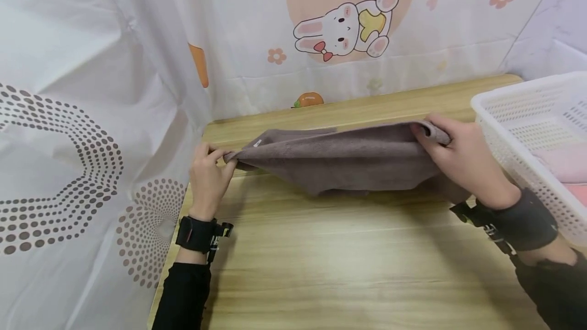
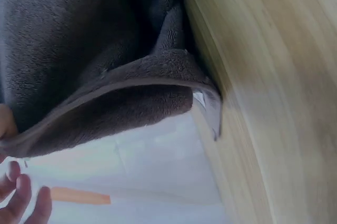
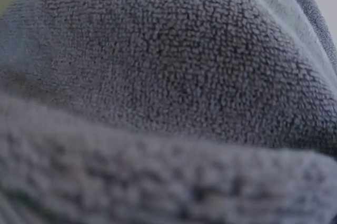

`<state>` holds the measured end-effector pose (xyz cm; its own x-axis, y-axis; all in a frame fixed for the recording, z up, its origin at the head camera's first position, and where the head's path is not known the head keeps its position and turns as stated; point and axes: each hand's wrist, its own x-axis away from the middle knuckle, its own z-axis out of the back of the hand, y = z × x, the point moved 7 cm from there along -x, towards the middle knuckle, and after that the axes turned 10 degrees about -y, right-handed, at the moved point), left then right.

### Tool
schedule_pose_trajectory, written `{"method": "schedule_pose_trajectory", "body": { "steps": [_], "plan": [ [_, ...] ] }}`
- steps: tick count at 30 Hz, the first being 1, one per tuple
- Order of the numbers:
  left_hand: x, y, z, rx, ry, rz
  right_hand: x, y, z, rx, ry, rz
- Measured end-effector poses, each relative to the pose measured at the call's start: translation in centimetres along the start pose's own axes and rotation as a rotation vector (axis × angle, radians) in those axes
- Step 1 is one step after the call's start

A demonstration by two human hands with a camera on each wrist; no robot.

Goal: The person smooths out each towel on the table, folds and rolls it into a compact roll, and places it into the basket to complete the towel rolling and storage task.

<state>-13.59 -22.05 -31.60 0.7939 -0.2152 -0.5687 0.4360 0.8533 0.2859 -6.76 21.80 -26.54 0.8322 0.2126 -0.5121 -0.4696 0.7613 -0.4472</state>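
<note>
We pinch a terry towel, left grip at nine o'clock, right grip at three, seemingly straightening it; lowering needs even tension.

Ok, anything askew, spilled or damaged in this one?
Only the rabbit printed on the backdrop looks odd: it lies sideways, ears to the left. The towel sags in folds, as held cloth would; I see no spill or damage.

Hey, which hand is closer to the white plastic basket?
The right hand, gripping one end of the brown towel beside the white basket; the left hand pinches the towel's opposite end, farther off.
</note>
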Motion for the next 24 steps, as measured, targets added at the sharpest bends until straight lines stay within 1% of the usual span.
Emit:
{"method": "schedule_pose_trajectory", "body": {
  "steps": [3, 9, 13, 16, 20, 24],
  "plan": [
    [-0.1, -0.2, 0.2, 0.021, 0.026, 0.005, 0.0, 0.3, 0.3, 0.01, 0.02, -0.002],
    [-0.3, -0.6, 0.4, 0.052, 0.035, 0.03, 0.2, 1.1, 1.0, -0.012, 0.078, -0.04],
    [-0.4, -0.9, 0.9, 0.038, 0.085, 0.043, 0.2, 1.2, 2.5, -0.035, 0.16, -0.045],
    [-0.7, -1.1, 1.2, 0.012, 0.114, 0.038, 0.2, 0.7, 3.8, -0.041, 0.225, -0.026],
    [-0.8, -1.6, 1.4, -0.044, 0.107, 0.028, 0.3, 0.1, 5.5, -0.078, 0.285, -0.02],
    [0.0, -2.8, 1.5, -0.066, 0.099, 0.053, 0.5, 0.1, 6.5, -0.12, 0.324, -0.033]
  ]
}}
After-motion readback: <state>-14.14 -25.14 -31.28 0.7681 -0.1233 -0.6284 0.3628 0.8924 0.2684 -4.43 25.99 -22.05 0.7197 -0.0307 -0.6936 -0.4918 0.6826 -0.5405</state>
